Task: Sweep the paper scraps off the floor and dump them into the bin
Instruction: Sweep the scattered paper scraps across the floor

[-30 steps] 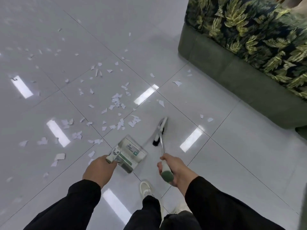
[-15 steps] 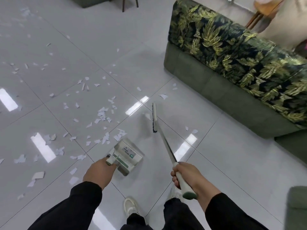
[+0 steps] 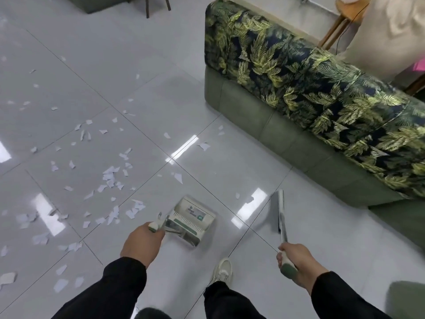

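Observation:
White paper scraps (image 3: pixel 110 176) lie scattered over the glossy grey tiles, thickest left of centre. My left hand (image 3: pixel 141 242) grips the handle of a white and green dustpan (image 3: pixel 192 221), which sits on the floor in front of me. My right hand (image 3: pixel 296 263) grips the green-tipped handle of a broom (image 3: pixel 280 211). Its dark bristle head is near the floor to the right of the dustpan. Two small scraps (image 3: pixel 238 195) lie between the dustpan and the broom head. No bin is in view.
A green sofa with a leaf-print cover (image 3: pixel 310 100) runs along the right, close to the broom. My white shoe (image 3: pixel 222 269) stands between my arms. Chair legs (image 3: pixel 158 5) and a wooden stool (image 3: pixel 340 21) are at the far edge.
The broom swung from the middle of the floor to the right, and its head now rests nearer me, beside the sofa. The view tilted up, and the dustpan shifted slightly right.

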### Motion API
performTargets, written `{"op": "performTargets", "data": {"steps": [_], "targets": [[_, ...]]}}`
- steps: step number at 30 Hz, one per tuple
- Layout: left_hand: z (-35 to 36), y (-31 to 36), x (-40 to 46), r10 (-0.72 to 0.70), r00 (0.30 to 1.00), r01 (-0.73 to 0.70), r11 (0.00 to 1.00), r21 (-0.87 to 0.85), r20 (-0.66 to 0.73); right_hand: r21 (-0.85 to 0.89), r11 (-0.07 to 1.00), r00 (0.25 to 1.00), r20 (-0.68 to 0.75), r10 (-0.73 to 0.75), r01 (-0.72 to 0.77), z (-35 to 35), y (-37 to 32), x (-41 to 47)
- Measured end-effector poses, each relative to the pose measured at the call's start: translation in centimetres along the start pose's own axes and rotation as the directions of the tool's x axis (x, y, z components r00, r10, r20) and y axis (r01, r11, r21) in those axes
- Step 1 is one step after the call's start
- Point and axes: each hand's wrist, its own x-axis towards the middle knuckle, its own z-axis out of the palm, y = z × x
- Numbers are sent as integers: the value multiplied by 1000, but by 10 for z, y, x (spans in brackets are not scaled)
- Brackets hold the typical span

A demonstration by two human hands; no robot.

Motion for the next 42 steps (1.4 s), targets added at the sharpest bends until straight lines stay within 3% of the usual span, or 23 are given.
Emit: {"op": "performTargets", "data": {"steps": [4,10,21,27,31,35,39,42], "targets": [[9,26,13,8,1000,-8,1000,3,10,-20,999,999,33,34,-33,28,-22,18],[-4,44,54,-27,1000,27,1000,-1,11,-79,996,988,142,53,-42,139,-58,28],[-105,-18,118,-172,984,166,978,-123,-37,-374,927,922,367,124,24,390,-108,-24],[-142,-23,135,-234,972,225,955,-195,-19,-367,930,862,464,204,-23,460,-141,-66],[-154,-15,140,-232,972,220,951,-218,-30,-245,964,823,524,219,-100,469,-169,-77],[-153,19,152,-239,970,226,946,-234,-32,-223,969,816,539,210,-103,433,-215,-83],[-142,77,170,-237,971,227,946,-230,-20,-226,974,871,474,127,-19,366,-284,-55],[-131,119,190,-259,966,243,935,-257,-28,-390,909,918,396,21,147,315,-343,-19]]}}
